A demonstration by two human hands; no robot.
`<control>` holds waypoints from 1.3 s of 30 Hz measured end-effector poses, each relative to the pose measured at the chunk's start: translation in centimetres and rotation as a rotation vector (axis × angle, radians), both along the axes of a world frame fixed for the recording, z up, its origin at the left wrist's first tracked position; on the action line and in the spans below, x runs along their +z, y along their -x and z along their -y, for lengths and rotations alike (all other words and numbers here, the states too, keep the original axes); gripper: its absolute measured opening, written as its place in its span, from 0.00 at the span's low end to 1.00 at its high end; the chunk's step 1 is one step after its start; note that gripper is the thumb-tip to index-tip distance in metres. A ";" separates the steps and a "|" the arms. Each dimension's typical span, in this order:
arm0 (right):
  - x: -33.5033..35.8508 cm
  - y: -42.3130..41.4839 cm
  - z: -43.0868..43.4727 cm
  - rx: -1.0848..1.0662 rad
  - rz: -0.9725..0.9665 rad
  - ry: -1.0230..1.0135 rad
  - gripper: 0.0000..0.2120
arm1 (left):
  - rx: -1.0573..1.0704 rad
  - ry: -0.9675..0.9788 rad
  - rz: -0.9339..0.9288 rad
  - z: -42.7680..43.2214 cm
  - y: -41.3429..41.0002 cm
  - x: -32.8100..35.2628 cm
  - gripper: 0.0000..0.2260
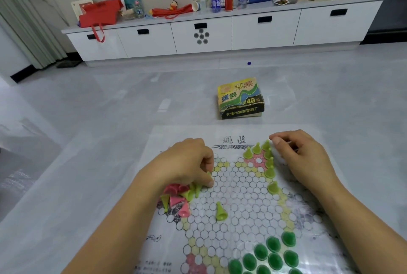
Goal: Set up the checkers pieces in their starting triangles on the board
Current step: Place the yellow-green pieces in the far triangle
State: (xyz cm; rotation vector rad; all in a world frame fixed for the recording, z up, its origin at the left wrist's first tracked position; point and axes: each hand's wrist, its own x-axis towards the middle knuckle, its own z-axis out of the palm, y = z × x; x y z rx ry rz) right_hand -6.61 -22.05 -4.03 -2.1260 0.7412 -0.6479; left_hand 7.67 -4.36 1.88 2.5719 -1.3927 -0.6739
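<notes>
1. Board (242, 188): a printed paper sheet with a star of circles, lying flat on the floor (88, 108).
2. Left hand (185, 163): it sits over the board's left edge with its fingers curled downward. Thumb and forefinger pinch the pinched light-green piece (209, 173), of which only a sliver shows.
3. Mixed pile (176, 196): pink and light-green cones lie tumbled at the left edge. They are directly under the left hand's heel and touch its fingers.
4. Right hand (301, 157): it rests at the board's far right corner, fingers curled inward and thumb laid against the forefinger. Whether it grips anything cannot be told.
5. Light-green row (265, 155): upright cones form a bent line along the far right triangle, just beside the right thumb and knuckles.
6. Upright light-green piece (273, 186): it stands alone nearer than the row, close to the right wrist.
7. Lone light-green piece (221, 212): it lies tilted on the central field, between the two forearms and apart from both hands.
8. Dark-green pieces (275, 254): they are grouped in the near right corner, just beside the right forearm.
9. Box (240, 97): it stands on the floor beyond the board's far edge, well apart from both hands.
</notes>
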 end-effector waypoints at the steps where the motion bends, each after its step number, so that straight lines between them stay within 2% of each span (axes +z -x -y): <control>1: 0.0 0.0 0.0 0.002 -0.001 -0.002 0.07 | -0.016 -0.013 0.017 0.1 0.1 -0.1 0.10; 4: -0.1 0.0 0.1 0.003 -0.002 -0.016 0.06 | -0.027 0.054 0.065 0.2 0.3 -0.1 0.09; 7: -0.1 0.0 0.1 0.004 0.007 -0.027 0.06 | 0.051 0.274 0.010 0.6 0.5 -0.1 0.08; 9: -0.1 0.0 0.1 0.003 0.015 -0.037 0.05 | 0.091 0.352 -0.018 1.1 0.9 -0.5 0.08; 13: -0.1 0.0 0.0 0.001 0.016 -0.042 0.05 | 0.082 0.358 0.033 1.8 1.7 -1.9 0.11; 17: -0.1 -0.1 0.0 0.001 0.018 -0.046 0.05 | 0.019 0.353 0.089 2.1 1.8 -2.5 0.09; 22: -0.1 0.0 0.0 -0.001 0.016 -0.057 0.05 | 0.044 0.372 0.036 2.2 2.0 -2.4 0.11; 25: 0.0 0.0 -0.1 -0.003 0.012 -0.064 0.05 | 0.093 0.408 -0.004 2.0 1.8 -2.5 0.08; 28: 0.1 0.0 -0.1 -0.004 0.006 -0.063 0.05 | 0.102 0.429 0.016 2.2 1.9 -2.7 0.05; 39: 0.1 0.0 -0.2 0.003 -0.009 -0.041 0.05 | 0.110 0.487 0.066 3.4 2.6 -3.3 0.07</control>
